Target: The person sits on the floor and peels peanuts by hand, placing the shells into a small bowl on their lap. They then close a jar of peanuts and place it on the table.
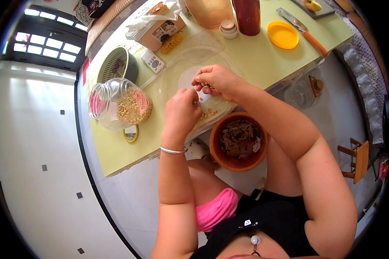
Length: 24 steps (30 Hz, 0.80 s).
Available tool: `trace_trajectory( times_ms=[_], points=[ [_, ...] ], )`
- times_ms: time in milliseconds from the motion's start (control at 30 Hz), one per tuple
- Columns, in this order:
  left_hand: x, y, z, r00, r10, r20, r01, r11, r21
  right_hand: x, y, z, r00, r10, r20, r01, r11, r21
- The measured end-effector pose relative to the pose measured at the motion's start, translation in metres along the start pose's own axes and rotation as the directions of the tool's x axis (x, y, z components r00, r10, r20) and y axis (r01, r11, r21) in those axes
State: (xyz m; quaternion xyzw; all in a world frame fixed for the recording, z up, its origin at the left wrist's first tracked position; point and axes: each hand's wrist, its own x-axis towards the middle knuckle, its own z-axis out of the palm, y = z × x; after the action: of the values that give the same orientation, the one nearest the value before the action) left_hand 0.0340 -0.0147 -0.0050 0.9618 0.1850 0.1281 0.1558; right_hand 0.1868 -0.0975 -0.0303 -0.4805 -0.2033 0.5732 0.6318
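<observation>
Both left hand (182, 108) and right hand (218, 82) are curling above the worktop (268, 64), the right holding tan kernels (205, 85), left's contents unclear.

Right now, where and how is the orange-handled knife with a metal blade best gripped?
The knife is probably best held by its slim orange handle, from the near right: the handle points that way, the metal blade away.

2 bare forearms (175, 172) extended, left hand (182, 108) curled, right hand (215, 82) cupped
</observation>
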Motion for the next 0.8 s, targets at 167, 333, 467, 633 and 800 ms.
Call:
trace_trajectory(
  times_ms=[167, 333, 467, 633, 800],
  points=[
    [0.003, -0.011, 0.010, 0.991, -0.110, -0.070, 0.111, 0.994, 0.014, 0.001, 0.000, 0.000, 1.000, 0.004, -0.009, -0.004, 1.000, -0.005],
    [0.007, -0.017, -0.004, 0.953, -0.301, -0.025, 0.262, 0.865, -0.427, 0.000, -0.001, -0.001, 1.000, 0.014, -0.001, -0.014, 1.000, -0.021],
    [0.005, -0.016, -0.016, 0.950, -0.312, -0.006, 0.154, 0.486, -0.860, 0.000, -0.001, 0.003, 0.994, 0.080, 0.069, -0.084, 0.995, 0.052],
    [0.000, -0.019, -0.022, 0.929, -0.353, -0.106, 0.197, 0.719, -0.667, 0.000, -0.009, 0.000, 0.981, 0.168, 0.094, -0.186, 0.949, 0.255],
    [-0.013, -0.024, -0.033, 0.952, -0.305, 0.027, 0.306, 0.951, -0.046, 0.001, -0.006, -0.006, 0.991, 0.118, 0.062, -0.131, 0.949, 0.287]
  ],
)
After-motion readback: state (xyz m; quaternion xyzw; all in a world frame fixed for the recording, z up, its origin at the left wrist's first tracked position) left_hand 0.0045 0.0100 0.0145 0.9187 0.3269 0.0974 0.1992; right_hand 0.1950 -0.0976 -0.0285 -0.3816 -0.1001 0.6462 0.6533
